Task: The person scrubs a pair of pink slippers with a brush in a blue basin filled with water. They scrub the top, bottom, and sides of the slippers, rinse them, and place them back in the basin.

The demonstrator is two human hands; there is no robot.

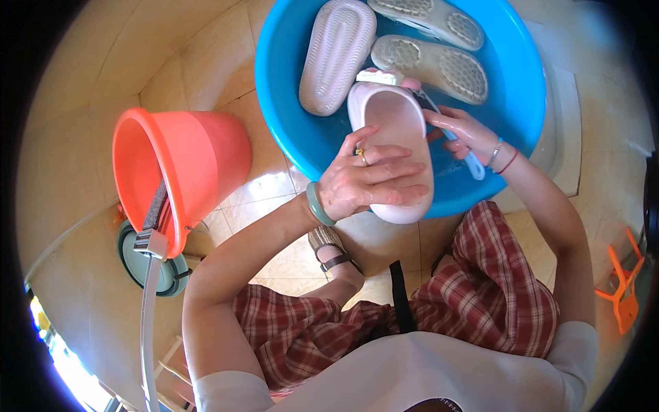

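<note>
My left hand [374,180] lies across a pale pink slip-on clog [398,127], fingers wrapped over its heel part, gripping it above the near side of a blue basin [266,89]. In my right hand [470,135] is a scrub brush with a light blue and white handle [473,165]. Its white bristles [379,77] meet the clog's toe end. Sole up in the basin lie a pale slipper [336,58] at the left and two whitish shoes with translucent soles [432,67] at the back right. Some water shows under them.
A coral-red bucket [220,147] is at the left, with a sponge mop [152,242] leaning in its mouth. Beneath it sits a round green tub [134,257]. An orange plastic object [623,288] lies at the far right. The floor is tiled [264,196].
</note>
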